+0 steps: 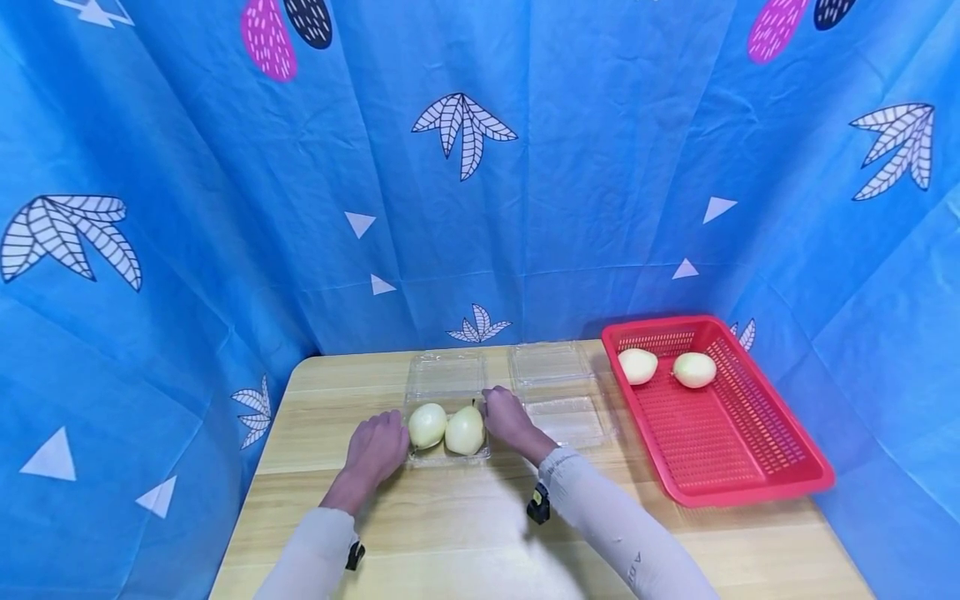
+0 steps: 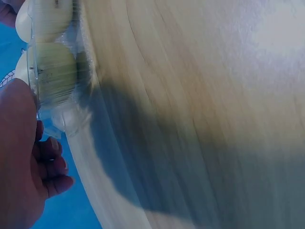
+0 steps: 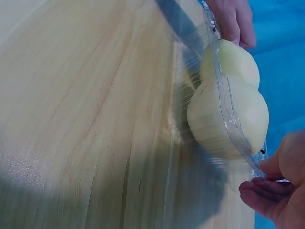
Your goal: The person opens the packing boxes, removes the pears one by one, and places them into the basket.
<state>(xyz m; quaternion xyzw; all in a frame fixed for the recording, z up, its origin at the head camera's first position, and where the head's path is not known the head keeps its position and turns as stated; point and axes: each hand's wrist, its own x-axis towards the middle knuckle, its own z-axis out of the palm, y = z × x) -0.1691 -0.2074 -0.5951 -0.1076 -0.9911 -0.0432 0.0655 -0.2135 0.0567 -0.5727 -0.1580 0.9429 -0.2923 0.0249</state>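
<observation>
Two pale yellow-green pears, one on the left (image 1: 427, 426) and one on the right (image 1: 465, 431), sit side by side in a clear plastic clamshell box (image 1: 450, 461). Its lid (image 1: 446, 375) lies folded back toward the curtain. My left hand (image 1: 381, 446) pinches the box's left rim; in the left wrist view its thumb is at the rim and the other fingers curl below. At the far right corner, my right hand (image 1: 517, 423) pinches the rim between thumb and fingers, close to a pear's stem in the right wrist view.
A second clear clamshell box (image 1: 570, 421) lies open to the right, its other half (image 1: 551, 364) behind. Farther right stands a red plastic basket (image 1: 731, 442) holding two pears (image 1: 694, 370). A blue patterned curtain (image 1: 480, 233) surrounds the wooden table (image 1: 450, 533) at the back and sides.
</observation>
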